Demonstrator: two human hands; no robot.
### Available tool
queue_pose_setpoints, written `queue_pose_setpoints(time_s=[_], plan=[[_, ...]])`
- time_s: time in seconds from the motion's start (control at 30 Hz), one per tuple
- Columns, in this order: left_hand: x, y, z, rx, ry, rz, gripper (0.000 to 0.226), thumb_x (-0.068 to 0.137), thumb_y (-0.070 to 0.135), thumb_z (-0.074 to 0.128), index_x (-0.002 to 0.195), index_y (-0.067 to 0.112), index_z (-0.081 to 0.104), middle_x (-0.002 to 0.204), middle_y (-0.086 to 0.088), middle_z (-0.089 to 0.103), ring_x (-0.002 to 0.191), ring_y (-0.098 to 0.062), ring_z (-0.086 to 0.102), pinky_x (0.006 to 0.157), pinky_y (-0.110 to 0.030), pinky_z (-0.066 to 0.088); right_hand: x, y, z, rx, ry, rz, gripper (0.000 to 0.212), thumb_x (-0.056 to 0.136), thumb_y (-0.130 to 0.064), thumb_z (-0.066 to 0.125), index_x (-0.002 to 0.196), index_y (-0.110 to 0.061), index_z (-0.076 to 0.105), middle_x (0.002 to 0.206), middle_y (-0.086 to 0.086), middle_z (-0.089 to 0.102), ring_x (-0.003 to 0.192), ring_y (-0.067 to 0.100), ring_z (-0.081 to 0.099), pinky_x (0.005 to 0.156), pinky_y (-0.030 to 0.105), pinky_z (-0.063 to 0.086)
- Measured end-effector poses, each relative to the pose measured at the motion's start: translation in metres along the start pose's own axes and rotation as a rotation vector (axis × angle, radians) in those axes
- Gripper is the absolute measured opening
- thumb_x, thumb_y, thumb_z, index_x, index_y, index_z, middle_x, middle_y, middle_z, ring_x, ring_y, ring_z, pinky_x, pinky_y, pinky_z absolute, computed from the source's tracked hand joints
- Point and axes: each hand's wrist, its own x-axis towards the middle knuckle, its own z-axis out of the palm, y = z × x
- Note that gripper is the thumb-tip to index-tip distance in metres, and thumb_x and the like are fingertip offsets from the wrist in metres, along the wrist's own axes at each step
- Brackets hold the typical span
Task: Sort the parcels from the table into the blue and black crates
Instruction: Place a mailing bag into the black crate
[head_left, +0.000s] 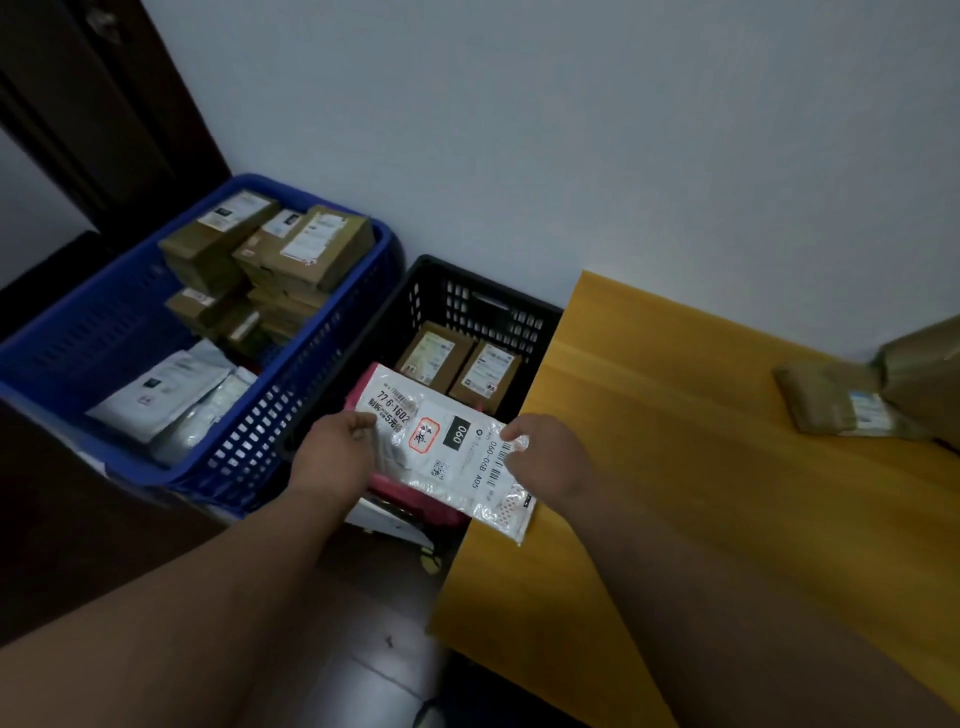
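A flat white plastic mailer (449, 449) with printed labels hangs over the black crate (467, 299), just left of the table's edge. My left hand (337, 452) grips its left side and my right hand (550, 457) pinches its right side. Inside the black crate lie two brown boxes (457, 364) and a pink bag (421, 501) beneath the mailer. The blue crate (291, 384) to the left holds several brown boxes (270, 249) and white mailers (166, 395).
The yellow wooden table (701, 467) fills the right side, with a taped brown parcel (831, 400) and a larger brown box (924, 374) at its far right. A white wall stands behind; a dark door frame (130, 104) is at left.
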Motion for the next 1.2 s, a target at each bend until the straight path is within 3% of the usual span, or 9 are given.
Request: queue_pose_setpoints(time_s=[0.1,0.17,0.2,0.27,0.37,0.53,0.7,0.87,1.2], plan=[[0.032,0.001,-0.003,0.074,-0.028,-0.007,0.03,0.097,0.017,0.046,0.12,0.024,0.064,0.106,-0.003,0.068,0.08,-0.023,0.067,0.073,-0.034,0.055,0.034,-0.014,0.008,-0.13,-0.045,-0.049,0.045,0.086,-0.007,0.059,0.129,-0.018,0.058,0.131,0.005,0.05,0.115,0.023,0.052,0.085,0.028,0.049],[0.053,0.0,-0.003,0.129,-0.043,0.012,0.027,0.097,0.018,0.045,0.111,0.026,0.067,0.095,-0.005,0.069,0.07,-0.023,0.065,0.064,-0.03,0.05,0.056,-0.021,0.015,-0.257,-0.076,-0.081,0.051,0.086,-0.012,0.058,0.135,-0.021,0.053,0.133,0.005,0.048,0.122,0.027,0.046,0.097,0.034,0.044],[0.064,-0.002,-0.003,0.16,-0.053,0.02,0.029,0.098,0.019,0.045,0.117,0.024,0.066,0.099,-0.008,0.069,0.077,-0.028,0.066,0.067,-0.032,0.051,0.066,-0.024,0.019,-0.315,-0.087,-0.087,0.052,0.085,-0.015,0.057,0.136,-0.021,0.052,0.133,0.005,0.047,0.122,0.028,0.043,0.1,0.036,0.041],[0.084,-0.01,-0.001,0.217,-0.079,0.025,0.035,0.098,0.017,0.044,0.13,0.014,0.059,0.106,-0.013,0.067,0.092,-0.039,0.065,0.078,-0.041,0.055,0.083,-0.029,0.031,-0.406,-0.111,-0.077,0.05,0.084,-0.017,0.055,0.134,-0.021,0.052,0.132,0.004,0.046,0.121,0.028,0.039,0.099,0.038,0.036],[0.108,-0.025,0.003,0.29,-0.132,0.01,0.033,0.097,0.016,0.044,0.124,0.005,0.061,0.108,-0.018,0.064,0.092,-0.041,0.064,0.083,-0.048,0.056,0.102,-0.033,0.055,-0.506,-0.192,-0.039,0.048,0.081,-0.019,0.054,0.129,-0.02,0.052,0.131,0.005,0.045,0.119,0.028,0.037,0.097,0.04,0.031],[0.156,-0.05,0.013,0.505,-0.286,-0.028,0.034,0.097,0.017,0.045,0.125,0.005,0.06,0.122,-0.021,0.057,0.105,-0.035,0.059,0.092,-0.042,0.051,0.13,-0.029,0.096,-0.501,-0.273,0.093,0.047,0.079,-0.02,0.051,0.126,-0.02,0.05,0.131,0.008,0.044,0.12,0.031,0.034,0.103,0.048,0.027],[0.189,-0.071,0.017,0.709,-0.553,-0.127,0.039,0.097,0.022,0.045,0.133,0.006,0.051,0.135,-0.017,0.049,0.118,-0.03,0.051,0.101,-0.035,0.044,0.139,-0.024,0.131,-0.486,-0.414,0.273,0.057,0.085,-0.029,0.05,0.141,-0.025,0.04,0.146,0.007,0.035,0.135,0.034,0.027,0.112,0.055,0.017],[0.2,-0.075,0.02,0.858,-0.729,-0.182,0.062,0.097,0.027,0.044,0.153,0.013,0.021,0.159,-0.016,0.01,0.141,-0.03,0.026,0.116,-0.035,0.026,0.13,-0.02,0.147,-0.458,-0.5,0.355,0.061,0.09,-0.037,0.05,0.148,-0.03,0.033,0.157,0.005,0.022,0.142,0.034,0.018,0.116,0.054,0.012],[0.168,-0.029,0.025,0.718,-0.64,0.093,0.049,0.095,0.033,0.05,0.141,0.016,0.046,0.144,-0.01,0.045,0.124,-0.027,0.048,0.103,-0.034,0.042,0.096,-0.044,0.097,-0.327,-0.237,0.3,0.041,0.089,-0.027,0.05,0.129,-0.019,0.055,0.135,0.008,0.048,0.124,0.032,0.045,0.102,0.043,0.039]])
